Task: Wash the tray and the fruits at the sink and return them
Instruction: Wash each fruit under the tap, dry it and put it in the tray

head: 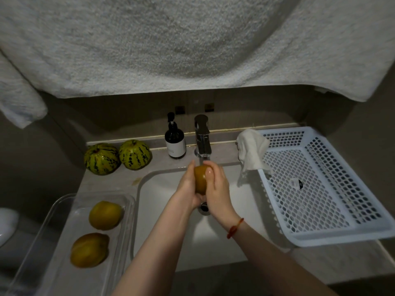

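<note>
Sink (162,210) under tap (203,137); left hand (188,184) & right hand (218,184) both clasp fruit (201,178); tray (64,242) on bench.

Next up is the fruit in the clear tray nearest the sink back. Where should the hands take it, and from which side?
Judging by its pose, take the rear yellow fruit from above, fingers cupping its rounded flanks. It lies loose in the clear tray, whose walls block a low sideways approach. The second fruit sits apart, nearer the person, so fingers have room on that side.
</note>
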Demonstrator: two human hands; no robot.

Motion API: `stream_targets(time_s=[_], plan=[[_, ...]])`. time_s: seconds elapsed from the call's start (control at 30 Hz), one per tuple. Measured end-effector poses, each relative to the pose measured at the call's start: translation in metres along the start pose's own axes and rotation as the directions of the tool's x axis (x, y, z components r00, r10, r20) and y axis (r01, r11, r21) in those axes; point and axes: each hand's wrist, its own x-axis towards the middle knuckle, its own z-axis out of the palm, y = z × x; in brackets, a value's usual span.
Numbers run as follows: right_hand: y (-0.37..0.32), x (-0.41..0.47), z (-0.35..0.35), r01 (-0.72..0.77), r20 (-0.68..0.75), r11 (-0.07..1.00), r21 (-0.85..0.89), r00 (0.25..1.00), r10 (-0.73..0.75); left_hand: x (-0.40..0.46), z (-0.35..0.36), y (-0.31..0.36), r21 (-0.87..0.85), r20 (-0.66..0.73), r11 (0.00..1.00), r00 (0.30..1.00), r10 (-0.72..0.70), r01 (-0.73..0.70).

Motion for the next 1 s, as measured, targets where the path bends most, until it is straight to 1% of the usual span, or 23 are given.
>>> stream_targets(time_s=[0.07, 0.13, 0.17, 0.2, 0.27, 0.3, 0.37, 0.43, 0.47, 0.5, 0.53, 0.57, 0.6, 0.63, 0.7, 0.73, 0.77, 0.8, 0.83, 0.87, 0.9, 0.93, 1.0], plan=[[0.007, -0.003, -0.003, 0.135, 0.116, 0.991, -0.013, 0.984, -0.133, -0.002, -0.006, 0.006, -0.04, 0.029, 0.997, 0.998, -0.059, 0.061], [0.01, -0.003, -0.006, 0.124, 0.171, 0.992, 0.016, 0.977, -0.125, 0.001, -0.007, 0.005, 0.092, -0.004, 0.992, 0.996, 0.084, -0.083], [0.009, -0.002, -0.005, 0.027, 0.153, 0.996, 0.085, 0.987, -0.04, 0.004, -0.007, 0.002, 0.218, -0.031, 0.952, 0.973, 0.228, -0.216], [0.006, 0.001, -0.003, -0.131, 0.125, 0.968, 0.214, 0.986, 0.106, 0.005, -0.006, -0.004, 0.359, -0.033, 0.86, 0.916, 0.4, -0.363], [-0.003, 0.01, 0.004, -0.44, 0.149, 0.749, 0.494, 0.892, 0.426, 0.01, -0.007, -0.016, 0.532, 0.105, 0.594, 0.744, 0.66, -0.603], [-0.008, 0.016, 0.004, -0.537, 0.166, 0.631, 0.56, 0.819, 0.549, 0.011, -0.008, -0.02, 0.547, 0.19, 0.501, 0.683, 0.705, -0.67], [-0.018, 0.024, -0.001, -0.659, 0.215, 0.508, 0.554, 0.703, 0.678, 0.012, -0.011, -0.021, 0.557, 0.325, 0.381, 0.616, 0.718, -0.738], [-0.022, 0.026, -0.006, -0.72, 0.238, 0.491, 0.49, 0.653, 0.719, 0.014, -0.011, -0.019, 0.601, 0.409, 0.262, 0.572, 0.711, -0.755], [-0.022, 0.025, -0.007, -0.719, 0.211, 0.534, 0.444, 0.663, 0.718, 0.014, -0.01, -0.018, 0.608, 0.414, 0.246, 0.566, 0.713, -0.755], [-0.022, 0.024, -0.007, -0.681, 0.138, 0.621, 0.387, 0.709, 0.691, 0.013, -0.007, -0.017, 0.601, 0.385, 0.284, 0.583, 0.716, -0.747], [-0.02, 0.022, -0.007, -0.586, 0.023, 0.754, 0.298, 0.794, 0.608, 0.011, -0.003, -0.016, 0.57, 0.327, 0.396, 0.641, 0.695, -0.72], [-0.017, 0.019, -0.006, -0.43, -0.078, 0.887, 0.17, 0.891, 0.447, 0.01, 0.0, -0.014, 0.514, 0.253, 0.559, 0.738, 0.625, -0.65], [-0.014, 0.015, -0.005, -0.241, -0.122, 0.97, 0.04, 0.962, 0.244, 0.007, 0.004, -0.01, 0.436, 0.18, 0.734, 0.85, 0.495, -0.52], [-0.01, 0.01, -0.004, -0.079, -0.109, 0.996, -0.046, 0.991, 0.074, 0.005, 0.005, -0.005, 0.368, 0.129, 0.861, 0.936, 0.327, -0.351], [0.0, 0.004, -0.002, 0.107, -0.008, 0.987, -0.117, 0.994, -0.109, 0.003, 0.002, 0.007, 0.267, 0.087, 0.96, 0.994, 0.059, -0.081], [0.004, 0.002, -0.002, 0.137, 0.043, 0.984, -0.11, 0.99, -0.133, 0.003, -0.001, 0.011, 0.232, 0.064, 0.973, 0.998, -0.005, -0.01], [0.007, 0.002, -0.003, 0.129, 0.079, 0.988, -0.082, 0.989, -0.123, 0.005, -0.002, 0.013, 0.23, 0.041, 0.973, 0.999, -0.011, 0.001], [0.008, 0.001, -0.003, 0.1, 0.101, 0.994, -0.033, 0.99, -0.096, 0.009, -0.002, 0.012, 0.285, 0.011, 0.957, 0.998, 0.056, -0.057], [0.008, 0.002, -0.003, 0.047, 0.107, 0.998, 0.03, 0.993, -0.05, 0.014, -0.002, 0.008, 0.399, -0.022, 0.899, 0.979, 0.205, -0.179], [0.005, 0.003, -0.001, -0.033, 0.1, 0.992, 0.12, 0.995, 0.021, 0.017, -0.002, 0.003, 0.505, -0.029, 0.798, 0.918, 0.395, -0.328], [0.001, 0.006, 0.003, -0.137, 0.085, 0.962, 0.234, 0.989, 0.12, 0.021, -0.003, -0.002, 0.565, 0.012, 0.677, 0.825, 0.564, -0.471], [-0.003, 0.011, 0.006, -0.255, 0.077, 0.899, 0.355, 0.967, 0.244, 0.023, -0.003, -0.006, 0.579, 0.082, 0.567, 0.733, 0.675, -0.586], [-0.013, 0.023, 0.008, -0.493, 0.131, 0.652, 0.576, 0.843, 0.522, 0.024, -0.007, -0.009, 0.568, 0.248, 0.376, 0.588, 0.77, -0.732]])
